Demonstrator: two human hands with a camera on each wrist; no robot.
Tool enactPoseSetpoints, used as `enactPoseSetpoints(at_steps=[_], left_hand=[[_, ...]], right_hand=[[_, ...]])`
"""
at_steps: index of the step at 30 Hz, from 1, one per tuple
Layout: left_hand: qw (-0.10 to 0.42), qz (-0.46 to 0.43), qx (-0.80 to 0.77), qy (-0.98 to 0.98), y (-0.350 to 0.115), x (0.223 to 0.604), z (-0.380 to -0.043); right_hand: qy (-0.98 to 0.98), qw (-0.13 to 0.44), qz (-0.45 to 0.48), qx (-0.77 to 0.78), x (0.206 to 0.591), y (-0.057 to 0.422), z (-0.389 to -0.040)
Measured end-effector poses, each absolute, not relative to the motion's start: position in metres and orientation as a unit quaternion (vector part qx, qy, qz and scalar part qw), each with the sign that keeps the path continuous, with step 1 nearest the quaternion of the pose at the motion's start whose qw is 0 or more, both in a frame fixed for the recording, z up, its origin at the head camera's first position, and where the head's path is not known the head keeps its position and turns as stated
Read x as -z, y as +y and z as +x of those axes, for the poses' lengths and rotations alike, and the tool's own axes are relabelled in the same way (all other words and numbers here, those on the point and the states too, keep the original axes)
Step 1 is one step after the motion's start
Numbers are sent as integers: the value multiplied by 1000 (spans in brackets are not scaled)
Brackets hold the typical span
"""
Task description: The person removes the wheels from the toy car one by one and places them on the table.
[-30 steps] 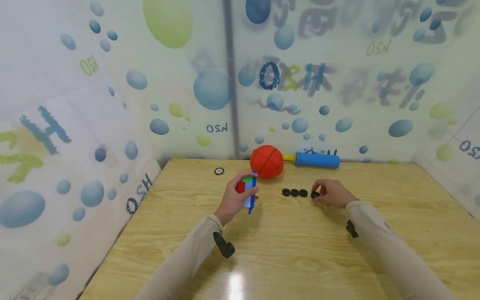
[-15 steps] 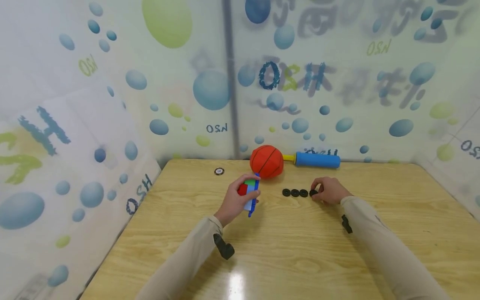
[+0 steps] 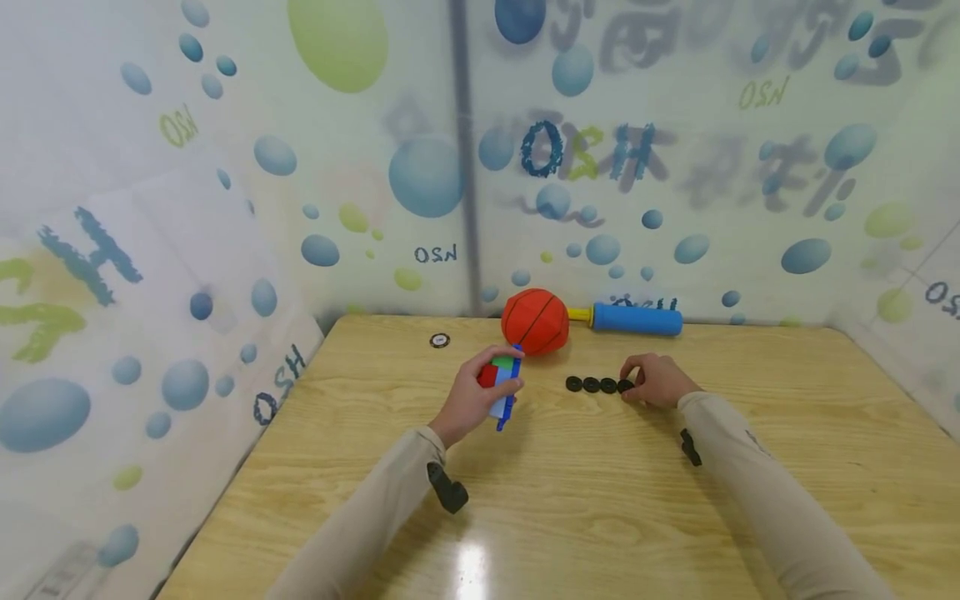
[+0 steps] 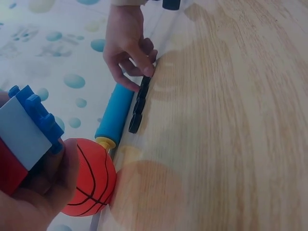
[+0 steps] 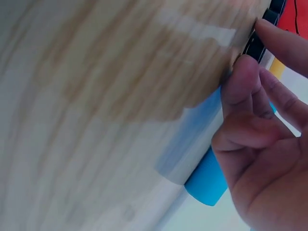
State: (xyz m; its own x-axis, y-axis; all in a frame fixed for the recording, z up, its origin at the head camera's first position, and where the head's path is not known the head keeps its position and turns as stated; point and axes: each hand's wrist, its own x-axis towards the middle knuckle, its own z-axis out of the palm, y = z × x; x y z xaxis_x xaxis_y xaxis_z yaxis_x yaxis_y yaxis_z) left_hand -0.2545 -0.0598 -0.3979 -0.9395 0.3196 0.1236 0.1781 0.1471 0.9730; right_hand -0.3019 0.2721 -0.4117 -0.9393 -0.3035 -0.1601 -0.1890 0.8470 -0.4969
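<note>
My left hand (image 3: 467, 393) grips a toy built of blocks (image 3: 498, 388) above the table, tilted on its side. Red, green and pale blue blocks sit against its dark blue base (image 4: 41, 115), which has round pegs along it. My right hand (image 3: 658, 381) pinches a small black toy wheel (image 3: 626, 386) at the right end of a straight row, its thumb and fingertips hiding part of it. Several black wheels (image 3: 591, 385) lie flat in that row, seen edge-on in the left wrist view. The pinched wheel is right beside its neighbour.
A red ball (image 3: 535, 322) with black lines stands behind my left hand. A blue pump (image 3: 637, 320) with a yellow end lies at the back edge, right of the ball. One round chip (image 3: 439, 340) lies at the back left. Printed walls enclose the wooden table (image 3: 570, 500).
My right hand has slid left with the black wheel, closing the gap to the row. The left hand has shifted only slightly and still holds the block toy.
</note>
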Motion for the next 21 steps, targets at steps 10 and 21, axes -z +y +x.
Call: enactPoseSetpoints(at_steps=[10,21], left_hand=[[91,149,-622,763,-60,402,-255],[123,207,-543,804,-60,400,-255]], right_hand=[[955,107,-135,243,406,274,-295],[924,64,-223,304,380,243,-283]])
